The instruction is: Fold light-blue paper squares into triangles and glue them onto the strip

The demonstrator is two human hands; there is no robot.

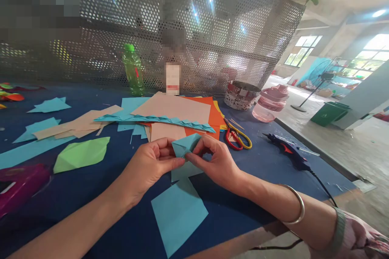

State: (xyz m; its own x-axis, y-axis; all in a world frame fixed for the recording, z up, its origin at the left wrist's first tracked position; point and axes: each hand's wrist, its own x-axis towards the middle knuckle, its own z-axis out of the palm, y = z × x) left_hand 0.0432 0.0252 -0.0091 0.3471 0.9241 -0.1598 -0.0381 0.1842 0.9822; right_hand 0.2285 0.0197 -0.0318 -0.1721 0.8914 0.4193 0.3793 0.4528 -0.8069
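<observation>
A small folded piece of blue paper (186, 145) is held up in front of me between both hands. My left hand (156, 156) pinches its left side with thumb and fingers. On the other side, my right hand (214, 160) grips the right edge and lower fold, its fingertips hiding part of the paper. Below the hands a flat blue paper square (179, 212) lies on the table, with another blue sheet (185, 171) partly under the hands. Just beyond, a folded blue paper strip (164, 120) rests across a beige sheet (176, 107) and orange paper (217, 113).
Red-and-yellow scissors (237, 135) and a glue gun (287, 149) with a trailing cord lie right. A patterned tub (241, 95), a pink jug (270, 103) and a green bottle (133, 71) stand behind. Green paper (82, 153) and a magenta object (22, 186) lie left. Perforated metal mesh (194, 28) rises behind.
</observation>
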